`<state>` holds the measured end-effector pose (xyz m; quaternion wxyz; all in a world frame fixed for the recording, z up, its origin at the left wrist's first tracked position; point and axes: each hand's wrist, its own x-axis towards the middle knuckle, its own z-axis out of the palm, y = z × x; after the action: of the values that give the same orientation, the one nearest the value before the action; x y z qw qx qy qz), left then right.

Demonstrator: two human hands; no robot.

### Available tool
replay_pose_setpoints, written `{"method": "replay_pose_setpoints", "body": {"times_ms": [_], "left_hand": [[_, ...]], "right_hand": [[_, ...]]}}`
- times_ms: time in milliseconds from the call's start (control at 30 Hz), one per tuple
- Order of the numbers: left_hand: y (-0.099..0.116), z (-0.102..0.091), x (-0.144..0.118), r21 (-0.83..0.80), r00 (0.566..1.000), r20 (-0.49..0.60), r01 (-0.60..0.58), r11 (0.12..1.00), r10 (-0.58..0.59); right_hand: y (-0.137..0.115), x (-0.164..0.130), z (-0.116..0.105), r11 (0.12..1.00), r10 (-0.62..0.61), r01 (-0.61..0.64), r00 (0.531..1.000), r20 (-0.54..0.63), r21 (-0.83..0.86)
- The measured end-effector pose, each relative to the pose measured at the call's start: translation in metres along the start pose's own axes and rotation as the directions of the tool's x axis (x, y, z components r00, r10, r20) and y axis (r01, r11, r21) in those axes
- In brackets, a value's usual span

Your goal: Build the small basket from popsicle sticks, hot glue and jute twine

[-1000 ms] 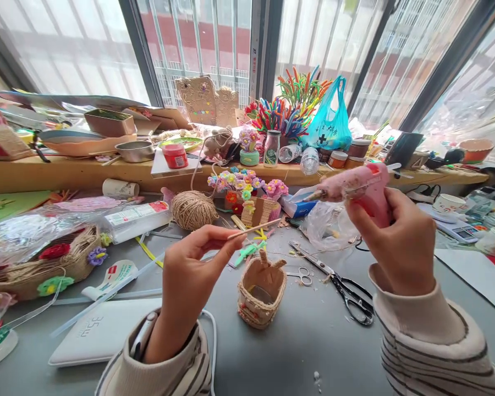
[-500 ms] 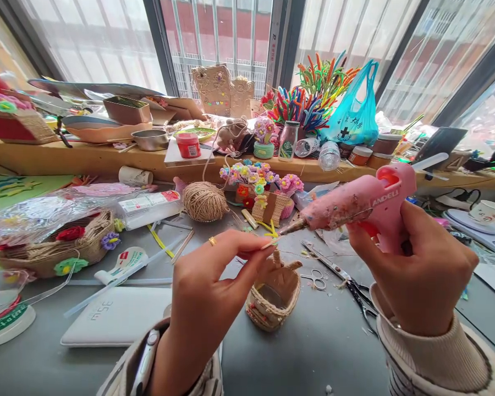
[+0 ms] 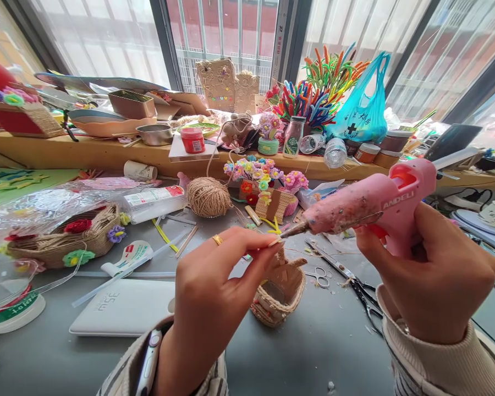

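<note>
My right hand [image 3: 429, 269] is wrapped round a pink hot glue gun [image 3: 367, 203], its nozzle pointing left. The metal tip of the gun is at the fingertips of my left hand [image 3: 226, 275]. Thumb and forefinger of that hand are pinched together; whatever they hold is too small and covered to make out. Below and behind the fingertips stands a small twine-wrapped basket [image 3: 278, 300] on the grey table. It is open at the top, and my left hand hides part of its left side.
Large black-handled scissors [image 3: 355, 283] and small scissors [image 3: 319, 276] lie right of the basket. A twine ball [image 3: 209, 197], crocheted flowers [image 3: 264, 175] and a white power bank [image 3: 126, 308] lie around. Behind, a crowded ledge [image 3: 148, 159] holds jars, pipe cleaners and a blue bag [image 3: 361, 113].
The view has shifted slightly, so the scene sits a little further right. The glue gun's nozzle stays at my left fingertips, and both hands keep their grip.
</note>
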<state>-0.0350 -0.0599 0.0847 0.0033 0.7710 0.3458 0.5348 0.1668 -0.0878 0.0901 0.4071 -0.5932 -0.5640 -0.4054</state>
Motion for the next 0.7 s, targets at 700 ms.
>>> {"method": "replay_pose_setpoints", "body": {"times_ms": [700], "left_hand": [[-0.0004, -0.0002, -0.0006, 0.032, 1.000, 0.003, 0.003, 0.999, -0.003]], "right_hand": [[-0.0023, -0.0014, -0.0040, 1.000, 0.030, -0.029, 0.996, 0.085, -0.012]]}}
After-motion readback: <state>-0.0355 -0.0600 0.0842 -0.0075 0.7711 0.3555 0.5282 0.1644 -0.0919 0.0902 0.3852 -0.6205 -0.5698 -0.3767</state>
